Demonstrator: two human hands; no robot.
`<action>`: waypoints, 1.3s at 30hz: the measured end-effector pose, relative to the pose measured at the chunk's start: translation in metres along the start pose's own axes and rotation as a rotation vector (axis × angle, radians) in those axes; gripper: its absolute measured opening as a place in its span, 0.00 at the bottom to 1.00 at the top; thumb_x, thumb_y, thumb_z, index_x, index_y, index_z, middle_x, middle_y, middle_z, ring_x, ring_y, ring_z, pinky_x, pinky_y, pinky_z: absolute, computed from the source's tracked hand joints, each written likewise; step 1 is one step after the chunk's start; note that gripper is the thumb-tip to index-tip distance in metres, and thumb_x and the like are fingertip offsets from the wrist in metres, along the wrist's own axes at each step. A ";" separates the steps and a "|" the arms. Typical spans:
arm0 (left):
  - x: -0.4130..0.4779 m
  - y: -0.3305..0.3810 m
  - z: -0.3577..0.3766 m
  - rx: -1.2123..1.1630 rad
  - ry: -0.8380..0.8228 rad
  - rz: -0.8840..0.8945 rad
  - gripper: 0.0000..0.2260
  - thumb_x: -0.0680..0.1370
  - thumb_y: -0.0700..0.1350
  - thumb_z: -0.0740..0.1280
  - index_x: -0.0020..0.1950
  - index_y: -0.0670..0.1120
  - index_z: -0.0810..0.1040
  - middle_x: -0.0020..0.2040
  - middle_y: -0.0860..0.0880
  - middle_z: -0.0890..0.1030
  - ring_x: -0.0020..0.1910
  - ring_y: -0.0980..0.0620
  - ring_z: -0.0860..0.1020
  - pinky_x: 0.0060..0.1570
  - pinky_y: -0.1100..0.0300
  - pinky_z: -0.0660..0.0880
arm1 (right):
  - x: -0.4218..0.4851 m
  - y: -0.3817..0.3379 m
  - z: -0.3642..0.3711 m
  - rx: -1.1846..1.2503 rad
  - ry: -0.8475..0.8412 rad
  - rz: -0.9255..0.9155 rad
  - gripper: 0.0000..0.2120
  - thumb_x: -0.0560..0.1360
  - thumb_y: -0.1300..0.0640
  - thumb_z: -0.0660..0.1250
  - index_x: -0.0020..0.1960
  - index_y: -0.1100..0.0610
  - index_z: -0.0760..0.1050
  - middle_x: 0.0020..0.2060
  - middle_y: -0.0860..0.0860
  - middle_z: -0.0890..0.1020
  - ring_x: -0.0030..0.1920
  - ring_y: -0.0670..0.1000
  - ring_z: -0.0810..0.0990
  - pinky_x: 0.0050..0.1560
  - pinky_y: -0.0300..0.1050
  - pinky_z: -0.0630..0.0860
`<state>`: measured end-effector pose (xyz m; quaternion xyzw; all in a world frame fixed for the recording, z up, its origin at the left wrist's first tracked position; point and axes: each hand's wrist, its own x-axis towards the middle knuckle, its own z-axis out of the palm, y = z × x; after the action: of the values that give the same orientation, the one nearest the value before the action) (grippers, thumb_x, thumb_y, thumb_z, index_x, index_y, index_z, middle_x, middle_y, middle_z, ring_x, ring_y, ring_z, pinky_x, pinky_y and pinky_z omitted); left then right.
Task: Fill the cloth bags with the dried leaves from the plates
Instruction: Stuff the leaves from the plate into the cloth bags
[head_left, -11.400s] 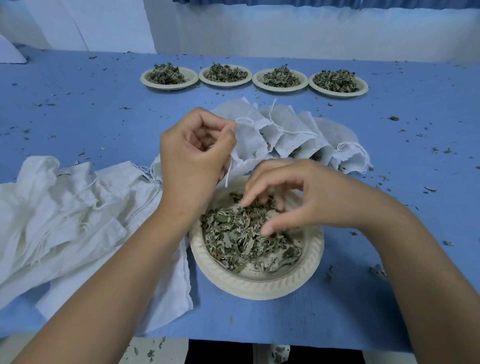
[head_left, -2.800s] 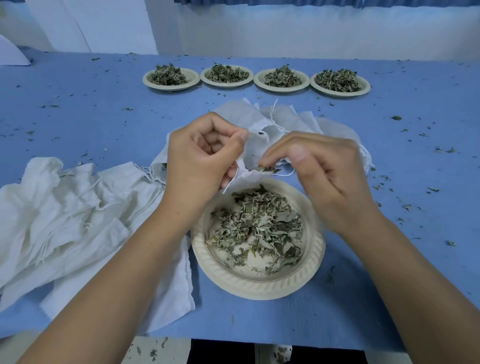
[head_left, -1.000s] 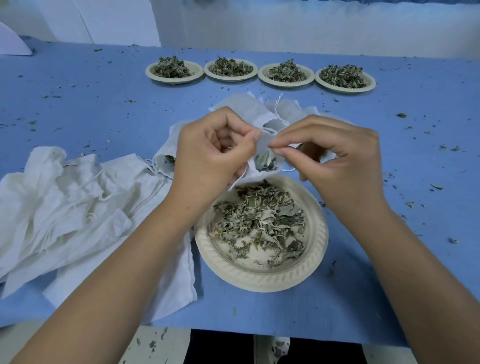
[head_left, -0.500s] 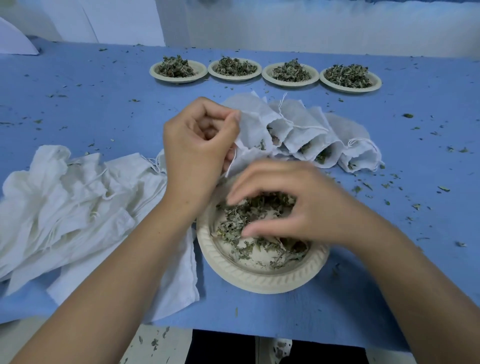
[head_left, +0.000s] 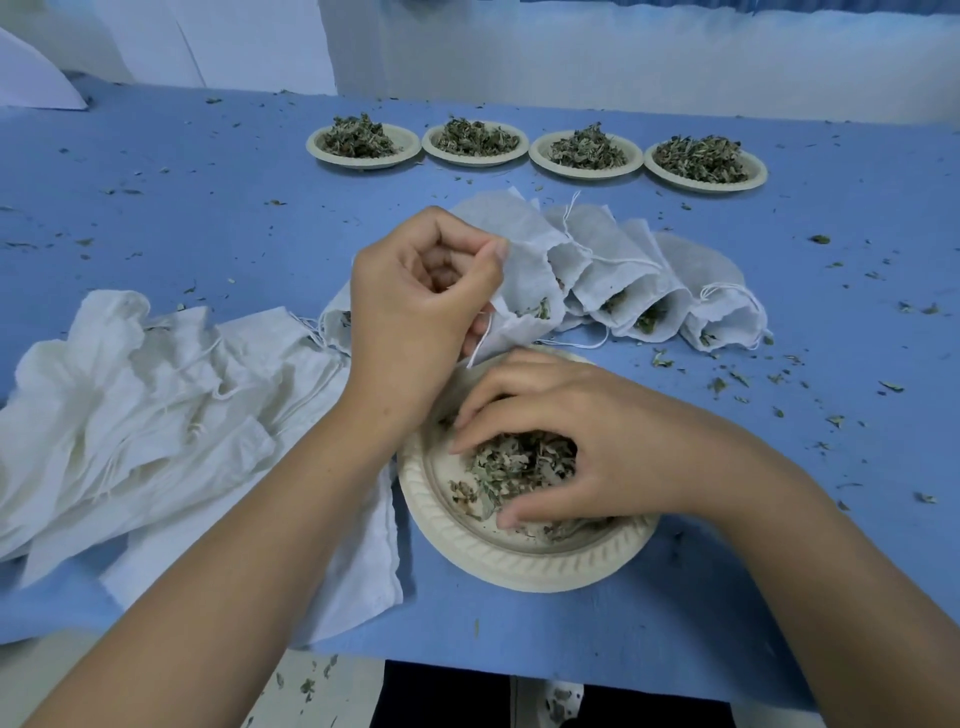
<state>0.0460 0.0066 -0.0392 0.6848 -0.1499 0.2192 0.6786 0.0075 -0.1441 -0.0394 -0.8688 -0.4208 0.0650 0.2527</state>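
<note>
**Two hands busy at the near plate**

One bag (head_left: 524, 270) is held up by the left hand (head_left: 421, 306), its rim pinched between the thumb and the curled fingers (head_left: 467, 244), just behind the near plate (head_left: 519, 564). A few bits of leaf are seen in its open mouth, and a loose string is hung from it beside the wrist. The right hand (head_left: 597, 452) is laid in that plate, where a clump of leaves (head_left: 514, 462) is grasped under its curled fingers (head_left: 498, 400). The plate is set close to the near edge of the blue desk (head_left: 208, 208). Four more bags (head_left: 649, 296), each showing leaves at the mouth, are laid in an overlapping row to the right of the held one. Limp bags (head_left: 130, 415) with drawstrings are heaped on the left, just beside the plate. Four far plates (head_left: 587, 156), all heaped with leaves, are lined up across the far side. Crumbs (head_left: 727, 384) are scattered over the desk, most thickly on the right.
</note>
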 end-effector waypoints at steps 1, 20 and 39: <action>0.000 0.000 0.000 0.000 0.003 -0.005 0.09 0.77 0.38 0.70 0.37 0.46 0.77 0.24 0.55 0.73 0.20 0.59 0.72 0.20 0.69 0.65 | 0.000 0.000 0.000 -0.013 -0.044 0.025 0.19 0.68 0.49 0.76 0.58 0.48 0.79 0.56 0.42 0.76 0.61 0.41 0.68 0.64 0.36 0.62; 0.000 -0.003 0.000 0.016 -0.096 0.018 0.09 0.76 0.36 0.71 0.38 0.46 0.78 0.26 0.51 0.77 0.21 0.57 0.72 0.22 0.67 0.68 | -0.002 0.000 -0.012 0.716 0.821 -0.098 0.08 0.66 0.64 0.73 0.45 0.63 0.82 0.39 0.46 0.85 0.41 0.45 0.84 0.45 0.36 0.79; -0.006 0.001 0.001 0.003 -0.138 0.021 0.09 0.77 0.37 0.70 0.38 0.47 0.78 0.24 0.55 0.76 0.19 0.58 0.71 0.20 0.68 0.68 | 0.001 0.003 -0.003 0.134 0.902 0.118 0.12 0.67 0.66 0.75 0.46 0.60 0.74 0.42 0.52 0.80 0.44 0.48 0.80 0.48 0.45 0.78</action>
<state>0.0407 0.0053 -0.0412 0.6976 -0.2032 0.1786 0.6634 0.0111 -0.1456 -0.0384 -0.8146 -0.2132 -0.2781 0.4622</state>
